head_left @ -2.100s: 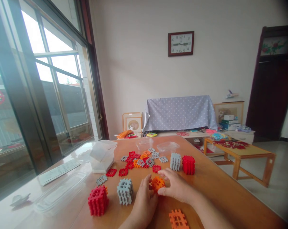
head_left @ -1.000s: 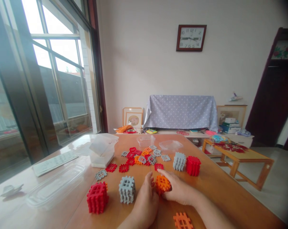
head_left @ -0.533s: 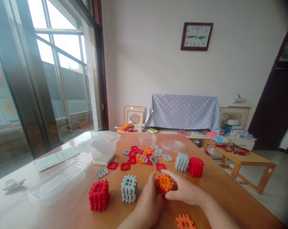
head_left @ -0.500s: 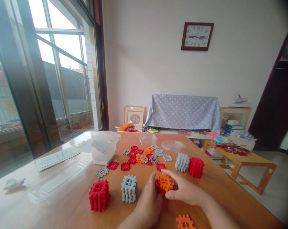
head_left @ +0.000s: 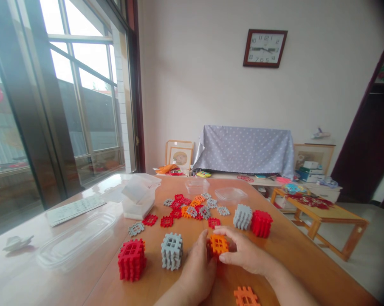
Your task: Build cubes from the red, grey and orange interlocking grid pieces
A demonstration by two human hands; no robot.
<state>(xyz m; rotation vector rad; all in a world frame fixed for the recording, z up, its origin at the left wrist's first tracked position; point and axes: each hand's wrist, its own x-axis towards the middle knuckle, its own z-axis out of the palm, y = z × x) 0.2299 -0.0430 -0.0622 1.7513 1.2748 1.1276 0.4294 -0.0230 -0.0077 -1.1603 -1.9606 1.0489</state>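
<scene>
My left hand lies along the left side of a stack of orange notched plastic tiles with window-like openings. From the right, my right hand curls its fingers and thumb around the same stack, so both hands grip it just above or on the table. The stack's lower part is hidden by the hands. Left of my left hand stand a grey tile stack and a red tile stack. Beyond my right hand are another grey stack and a red stack. One loose orange tile lies near the front.
Several loose red, grey and orange tiles are strewn across the middle of the wooden table. Clear plastic lids and a white plastic box lie to the left, beside a printed sheet. A low wooden stool stands to the right.
The orange stack has turned slightly between my hands, and my right fingers sit a little closer around it. The other stacks stay where they were.
</scene>
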